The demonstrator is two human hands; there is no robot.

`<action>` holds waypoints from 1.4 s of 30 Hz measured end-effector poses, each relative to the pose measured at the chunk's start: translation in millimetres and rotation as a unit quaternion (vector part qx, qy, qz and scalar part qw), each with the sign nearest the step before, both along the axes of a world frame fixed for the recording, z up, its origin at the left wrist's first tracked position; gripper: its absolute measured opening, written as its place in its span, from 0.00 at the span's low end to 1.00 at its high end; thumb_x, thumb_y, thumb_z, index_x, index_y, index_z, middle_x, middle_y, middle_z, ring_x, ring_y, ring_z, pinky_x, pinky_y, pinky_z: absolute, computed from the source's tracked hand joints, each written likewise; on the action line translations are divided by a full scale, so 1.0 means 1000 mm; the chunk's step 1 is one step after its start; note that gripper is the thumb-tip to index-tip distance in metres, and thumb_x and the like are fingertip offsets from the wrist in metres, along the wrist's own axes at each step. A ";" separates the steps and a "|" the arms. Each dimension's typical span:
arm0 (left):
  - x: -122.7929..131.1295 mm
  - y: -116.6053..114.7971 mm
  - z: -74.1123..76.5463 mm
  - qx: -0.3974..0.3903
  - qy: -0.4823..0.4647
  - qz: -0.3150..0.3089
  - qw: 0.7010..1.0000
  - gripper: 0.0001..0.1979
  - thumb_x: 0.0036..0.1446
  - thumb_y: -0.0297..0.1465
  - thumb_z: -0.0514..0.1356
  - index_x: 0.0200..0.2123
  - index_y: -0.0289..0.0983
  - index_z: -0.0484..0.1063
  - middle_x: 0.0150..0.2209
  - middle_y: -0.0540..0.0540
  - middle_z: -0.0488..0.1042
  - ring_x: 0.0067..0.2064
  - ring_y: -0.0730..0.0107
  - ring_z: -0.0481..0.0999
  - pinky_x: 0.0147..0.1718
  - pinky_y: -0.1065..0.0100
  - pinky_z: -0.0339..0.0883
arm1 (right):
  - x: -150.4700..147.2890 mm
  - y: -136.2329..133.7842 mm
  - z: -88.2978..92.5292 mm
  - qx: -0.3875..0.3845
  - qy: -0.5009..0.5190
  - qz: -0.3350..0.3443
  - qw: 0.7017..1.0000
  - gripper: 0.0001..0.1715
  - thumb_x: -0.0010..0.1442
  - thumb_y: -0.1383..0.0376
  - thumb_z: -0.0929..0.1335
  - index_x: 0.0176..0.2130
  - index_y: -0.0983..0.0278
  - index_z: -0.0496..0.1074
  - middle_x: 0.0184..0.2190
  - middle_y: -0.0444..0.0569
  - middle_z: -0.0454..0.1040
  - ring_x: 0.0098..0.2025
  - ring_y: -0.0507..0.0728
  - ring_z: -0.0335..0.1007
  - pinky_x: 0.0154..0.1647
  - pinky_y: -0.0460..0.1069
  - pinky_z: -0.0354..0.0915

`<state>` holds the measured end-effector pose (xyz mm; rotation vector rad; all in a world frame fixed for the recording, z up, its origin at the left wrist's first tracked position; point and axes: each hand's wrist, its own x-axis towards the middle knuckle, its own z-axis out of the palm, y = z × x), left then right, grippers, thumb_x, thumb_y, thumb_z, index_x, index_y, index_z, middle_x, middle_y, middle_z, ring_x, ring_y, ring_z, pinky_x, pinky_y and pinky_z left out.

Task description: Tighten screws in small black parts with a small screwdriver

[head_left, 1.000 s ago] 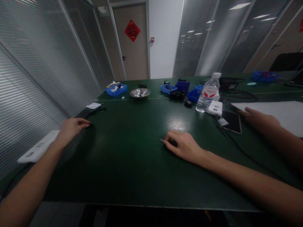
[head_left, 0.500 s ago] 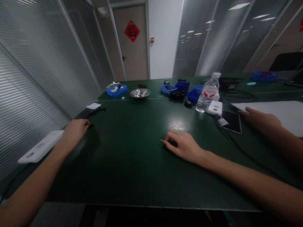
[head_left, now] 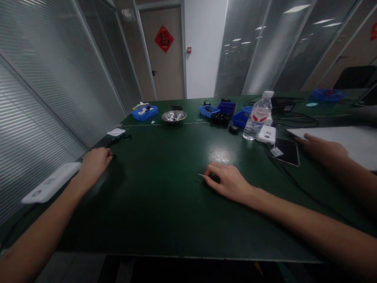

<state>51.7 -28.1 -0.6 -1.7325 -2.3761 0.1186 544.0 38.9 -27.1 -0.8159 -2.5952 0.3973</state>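
Observation:
At the table's left side, my left hand [head_left: 96, 164] rests with its fingers pinched together. A small dark bit [head_left: 114, 156] shows at their tips, too small to name. A white box-shaped device [head_left: 50, 184] lies beside that wrist. My right hand [head_left: 225, 179] lies on the green table [head_left: 165, 212] right of the middle. Its thumb and forefinger close on a thin, pale needle-like piece [head_left: 200, 175] that points left. The curled fingers hide the rest of that piece.
A co-worker's hand [head_left: 324, 151] rests by a white sheet [head_left: 350, 137] at right. Near it are a phone [head_left: 287, 151], a white device [head_left: 266, 135] and a water bottle [head_left: 258, 116]. A metal bowl [head_left: 174, 120] and a blue basket [head_left: 145, 114] stand farther back.

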 end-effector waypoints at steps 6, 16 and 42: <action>-0.001 0.002 0.001 -0.003 -0.010 0.002 1.000 0.14 0.64 0.32 0.53 0.43 0.31 0.77 0.42 0.35 0.79 0.44 0.52 0.77 0.43 0.61 0.69 | -0.001 0.000 0.001 0.001 0.001 0.003 1.000 0.12 0.69 0.58 0.64 0.40 0.63 0.72 0.36 0.47 0.74 0.30 0.51 0.67 0.31 0.47 0.58; -0.008 0.002 -0.004 0.011 -0.023 0.005 1.000 0.15 0.64 0.34 0.53 0.43 0.33 0.77 0.43 0.36 0.79 0.45 0.52 0.77 0.44 0.60 0.69 | 0.000 -0.001 0.003 -0.005 -0.004 0.004 1.000 0.13 0.69 0.57 0.64 0.40 0.63 0.73 0.36 0.47 0.74 0.30 0.51 0.67 0.30 0.47 0.58; 0.055 0.003 -0.016 0.052 -0.124 -0.146 0.980 0.17 0.67 0.35 0.52 0.52 0.39 0.77 0.52 0.40 0.76 0.51 0.54 0.76 0.50 0.58 0.70 | -0.001 0.001 -0.001 -0.004 -0.005 0.004 1.000 0.13 0.70 0.57 0.64 0.41 0.62 0.72 0.36 0.46 0.73 0.31 0.52 0.68 0.31 0.48 0.59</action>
